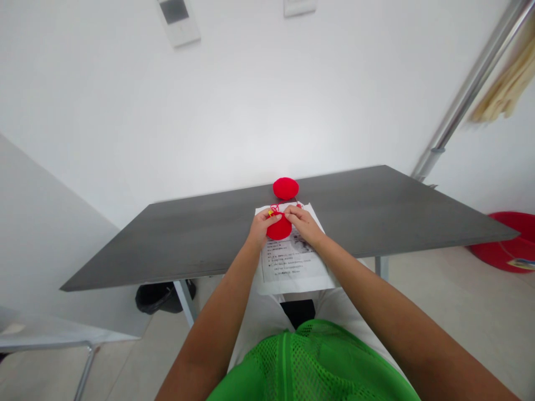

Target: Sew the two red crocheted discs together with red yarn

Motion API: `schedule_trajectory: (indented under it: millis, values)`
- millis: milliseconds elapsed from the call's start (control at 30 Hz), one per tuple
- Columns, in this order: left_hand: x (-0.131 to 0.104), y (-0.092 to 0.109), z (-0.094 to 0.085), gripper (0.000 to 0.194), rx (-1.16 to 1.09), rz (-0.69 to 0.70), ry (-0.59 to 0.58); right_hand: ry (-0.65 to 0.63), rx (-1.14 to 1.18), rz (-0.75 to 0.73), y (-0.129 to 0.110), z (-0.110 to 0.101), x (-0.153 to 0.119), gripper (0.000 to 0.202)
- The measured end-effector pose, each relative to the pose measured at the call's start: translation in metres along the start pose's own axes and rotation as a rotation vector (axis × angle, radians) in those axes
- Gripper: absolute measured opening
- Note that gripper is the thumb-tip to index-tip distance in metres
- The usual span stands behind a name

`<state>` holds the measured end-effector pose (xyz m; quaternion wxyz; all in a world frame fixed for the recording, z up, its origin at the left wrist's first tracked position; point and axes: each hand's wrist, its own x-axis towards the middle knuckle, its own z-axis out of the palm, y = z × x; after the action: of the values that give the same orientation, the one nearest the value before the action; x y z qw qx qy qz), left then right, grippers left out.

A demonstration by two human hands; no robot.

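- Left hand (pixel 262 223) pinching the left edge of a red crocheted disc (pixel 279 229), fingers closed on it.
- Right hand (pixel 304 221) gripping the disc's upper right edge, fingertips curled over it.
- Disc flat, round, bright red, held just above a printed sheet (pixel 292 262); thin loops of red yarn (pixel 274 208) at its top edge, with a small yellow bit beside them, too small to identify.
- Sheet lying on the near edge of a dark grey desk (pixel 188 239), partly overhanging.
- Second red round piece (pixel 286 188), domed, resting on the desk just beyond the sheet.
- Black bin (pixel 161 297) on the floor under the desk, contents not visible.
- Red basin (pixel 507 245) on the floor at far right, something flat and pale inside its rim.
- Green mesh fabric (pixel 313 362) in the lap.
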<state>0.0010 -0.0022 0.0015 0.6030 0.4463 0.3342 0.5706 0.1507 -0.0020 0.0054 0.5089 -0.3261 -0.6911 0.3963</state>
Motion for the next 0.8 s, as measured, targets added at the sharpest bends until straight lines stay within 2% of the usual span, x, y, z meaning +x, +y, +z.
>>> schedule_trajectory:
  millis: [800]
  values:
    - [0.0006, -0.0009, -0.0030, 0.036, 0.030, 0.007, 0.019, 0.011, -0.010, -0.002, -0.0011, 0.0035, 0.0001, 0.013]
